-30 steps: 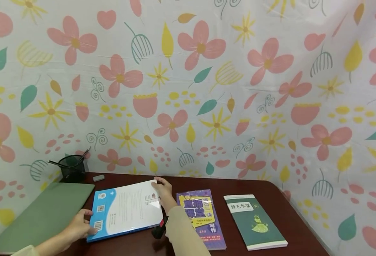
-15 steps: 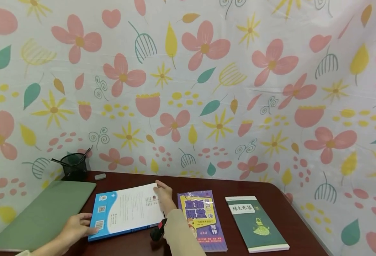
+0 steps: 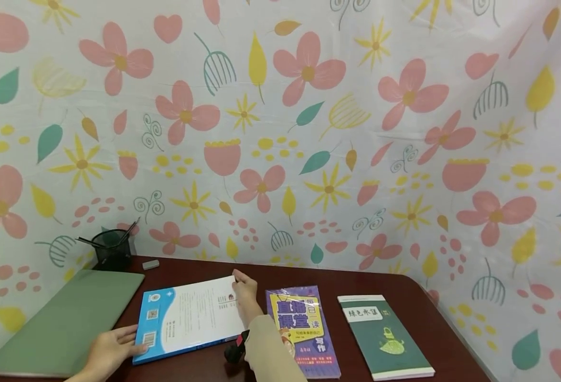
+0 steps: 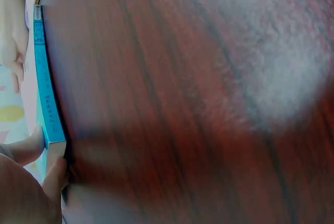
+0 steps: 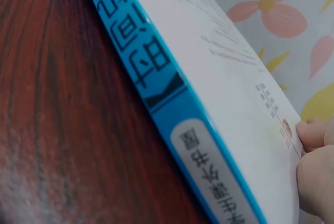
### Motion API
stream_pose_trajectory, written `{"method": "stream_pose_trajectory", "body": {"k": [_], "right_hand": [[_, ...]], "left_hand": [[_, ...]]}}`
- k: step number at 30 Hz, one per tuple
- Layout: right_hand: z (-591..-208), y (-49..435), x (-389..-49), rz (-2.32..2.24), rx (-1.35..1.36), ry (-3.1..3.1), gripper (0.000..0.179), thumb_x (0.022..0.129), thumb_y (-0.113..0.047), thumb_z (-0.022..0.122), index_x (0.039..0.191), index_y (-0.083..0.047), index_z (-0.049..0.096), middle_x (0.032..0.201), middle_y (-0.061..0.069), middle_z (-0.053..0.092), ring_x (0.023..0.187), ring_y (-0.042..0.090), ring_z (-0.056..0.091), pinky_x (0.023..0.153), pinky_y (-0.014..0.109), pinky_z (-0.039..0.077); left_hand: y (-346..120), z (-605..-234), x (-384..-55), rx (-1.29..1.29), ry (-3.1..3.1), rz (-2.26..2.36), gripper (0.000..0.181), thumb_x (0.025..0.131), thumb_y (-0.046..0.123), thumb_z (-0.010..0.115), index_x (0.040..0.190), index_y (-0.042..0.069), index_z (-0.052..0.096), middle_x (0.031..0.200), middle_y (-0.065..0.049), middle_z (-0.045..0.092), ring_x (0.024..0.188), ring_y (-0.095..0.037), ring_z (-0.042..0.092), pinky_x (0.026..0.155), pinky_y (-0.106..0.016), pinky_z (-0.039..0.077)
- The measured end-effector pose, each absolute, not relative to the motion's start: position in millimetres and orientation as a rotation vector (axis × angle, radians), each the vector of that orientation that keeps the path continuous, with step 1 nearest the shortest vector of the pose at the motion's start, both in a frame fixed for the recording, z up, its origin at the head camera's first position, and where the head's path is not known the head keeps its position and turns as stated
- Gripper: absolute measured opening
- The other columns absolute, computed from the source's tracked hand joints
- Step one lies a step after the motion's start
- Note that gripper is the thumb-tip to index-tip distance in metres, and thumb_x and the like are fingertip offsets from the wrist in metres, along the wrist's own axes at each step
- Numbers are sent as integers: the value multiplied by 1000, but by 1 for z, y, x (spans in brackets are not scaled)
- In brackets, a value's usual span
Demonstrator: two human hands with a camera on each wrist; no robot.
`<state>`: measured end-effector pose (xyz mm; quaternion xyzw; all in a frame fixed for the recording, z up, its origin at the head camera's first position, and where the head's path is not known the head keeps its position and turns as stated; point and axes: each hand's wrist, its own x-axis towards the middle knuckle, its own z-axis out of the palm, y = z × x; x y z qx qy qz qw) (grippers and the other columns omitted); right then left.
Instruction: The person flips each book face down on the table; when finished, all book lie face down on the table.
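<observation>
A blue and white book [image 3: 199, 318] lies back cover up on the dark wooden table, its blue spine [image 5: 172, 98] toward me. My left hand [image 3: 110, 347] holds its left end. In the left wrist view the thumb lies over the cover, with a finger [image 4: 55, 179] against the end of the pages. At the far right corner, my right hand [image 3: 246, 294] grips the book's edge; part of these fingers is hidden behind it. Just right of that forearm lies a purple and yellow book [image 3: 304, 329].
A green book [image 3: 382, 334] lies farther right. On the left is a large grey-green board [image 3: 65, 323], with a black mesh pen cup [image 3: 113, 252] behind it. A small grey eraser-like block [image 3: 150, 264] sits near the cup. A flower-patterned curtain [image 3: 280, 132] closes off the back.
The far side of the blue and white book has come slightly down and toward me, both hands still on it. My left fingers have shifted a little lower along its end. The head view has shifted slightly.
</observation>
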<state>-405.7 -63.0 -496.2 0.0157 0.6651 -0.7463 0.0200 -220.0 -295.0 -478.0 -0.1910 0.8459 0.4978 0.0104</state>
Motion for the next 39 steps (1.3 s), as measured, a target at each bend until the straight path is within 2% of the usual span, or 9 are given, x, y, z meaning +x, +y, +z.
{"method": "stream_pose_trajectory", "body": {"k": [5,9,12,17,20,24,31,37,39], "right_hand": [[-495,-62,-403,-2347,36,2065,43,90,13,50,132,5,57,138,24,54,135,40,45,111,46,43],[-479,-57,-397,-2328,10,2094,42,89,8,57,131,3,58,136,21,58,132,40,49,108,45,47],[-466,-48,-388,-2301,-30,2080,41,90,3,59,131,2,59,134,19,60,130,39,52,108,45,47],[-446,-28,-376,-2246,-89,2019,37,90,1,60,127,3,61,130,20,63,124,35,58,104,43,50],[-443,-13,-371,-2185,-101,2019,37,89,1,62,126,3,62,127,20,64,118,33,62,100,41,54],[-448,12,-360,-2082,-125,2075,39,88,1,62,127,4,60,126,22,63,108,25,67,94,38,57],[-463,33,-338,-2025,-140,2119,39,88,1,63,126,8,58,124,24,63,93,12,67,87,34,59],[-469,30,-316,-2017,-142,2141,39,85,3,64,124,9,59,118,24,65,92,13,66,84,34,59],[-470,28,-310,-2027,-143,2150,39,84,4,64,123,8,60,115,23,66,90,12,66,83,34,60]], "left_hand": [[-293,-481,-219,-596,2711,1502,76,69,22,88,123,-20,54,122,-35,60,105,-42,66,75,-38,61],[-293,-476,-217,-613,2778,1462,55,70,21,87,108,-12,66,105,-28,69,93,-37,68,72,-39,58],[-296,-470,-217,-658,2786,1510,41,74,16,83,100,-10,66,97,-23,69,90,-33,64,67,-37,55],[-307,-455,-229,-705,2802,1628,40,81,12,77,110,-11,62,99,-21,68,91,-28,63,67,-31,56],[-316,-445,-241,-683,2772,1744,44,84,10,74,119,-13,58,86,-6,71,79,-10,64,67,-28,58],[-320,-437,-260,-667,2635,1952,47,88,4,67,128,-16,51,76,15,64,63,7,59,67,-22,59],[-326,-446,-287,-655,2616,1996,48,89,3,63,132,-15,50,92,2,67,64,9,54,65,-20,57],[-334,-464,-300,-837,2417,2182,30,84,-2,67,113,0,68,76,13,61,62,3,60,60,-24,59],[-331,-464,-301,-847,2406,2208,30,82,-4,67,111,-2,69,74,12,61,61,1,62,60,-27,60]]}}
